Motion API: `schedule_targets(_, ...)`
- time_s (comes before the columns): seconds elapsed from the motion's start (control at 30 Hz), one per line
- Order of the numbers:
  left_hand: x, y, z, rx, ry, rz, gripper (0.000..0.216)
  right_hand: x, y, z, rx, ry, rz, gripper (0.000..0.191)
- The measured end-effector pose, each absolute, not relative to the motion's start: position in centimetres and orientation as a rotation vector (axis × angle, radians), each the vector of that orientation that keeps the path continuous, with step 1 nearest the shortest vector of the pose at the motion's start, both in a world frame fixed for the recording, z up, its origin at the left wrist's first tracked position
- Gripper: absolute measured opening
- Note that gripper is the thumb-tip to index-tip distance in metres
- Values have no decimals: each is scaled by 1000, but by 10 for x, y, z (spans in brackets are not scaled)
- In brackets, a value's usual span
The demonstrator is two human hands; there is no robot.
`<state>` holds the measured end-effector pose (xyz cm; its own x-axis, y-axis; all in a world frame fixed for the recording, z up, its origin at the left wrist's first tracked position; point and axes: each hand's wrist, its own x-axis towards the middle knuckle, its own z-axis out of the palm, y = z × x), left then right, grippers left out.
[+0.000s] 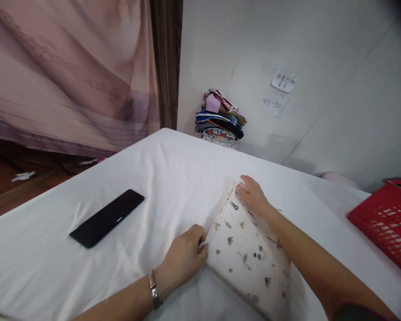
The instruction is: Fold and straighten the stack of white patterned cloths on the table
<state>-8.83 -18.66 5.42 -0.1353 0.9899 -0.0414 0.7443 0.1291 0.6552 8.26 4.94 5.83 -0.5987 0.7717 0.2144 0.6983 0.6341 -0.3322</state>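
A folded white cloth (240,249) with small printed plants and animals lies at an angle across the front of the covered table. At its near left corner, my left hand (187,252) is closed, pinching the edge between thumb and fingers. My right hand (252,194) grips the far corner of the same cloth, its fingers partly hidden behind the fold. The cloth's edge runs between both hands. Its lower end reaches the bottom of the view, and my right forearm covers part of its right side.
A black phone (107,218) lies on the white-covered table (167,160) at the left. Folded clothes (220,118) are stacked beyond the far edge by the wall. A red plastic basket (384,218) stands at the right. A pink curtain (70,67) hangs at the back left.
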Motion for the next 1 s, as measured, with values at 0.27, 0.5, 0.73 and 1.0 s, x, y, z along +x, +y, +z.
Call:
schedule_targets(0.27,-86,-184,53,1689,1956,673,2,64,18,43,-1051,-2886,350,65)
schedule_targets(0.5,-87,-186,54,1665,1960,687,3,94,-8,61,-1096,-2823,388,72)
schedule_targets(0.73,-83,-184,64,1638,1986,654,5,96,-30,60,-1156,-2887,485,78)
schedule_targets(1.0,-77,-172,54,2004,2014,797,39,139,-13,59,-1242,-2777,208,72)
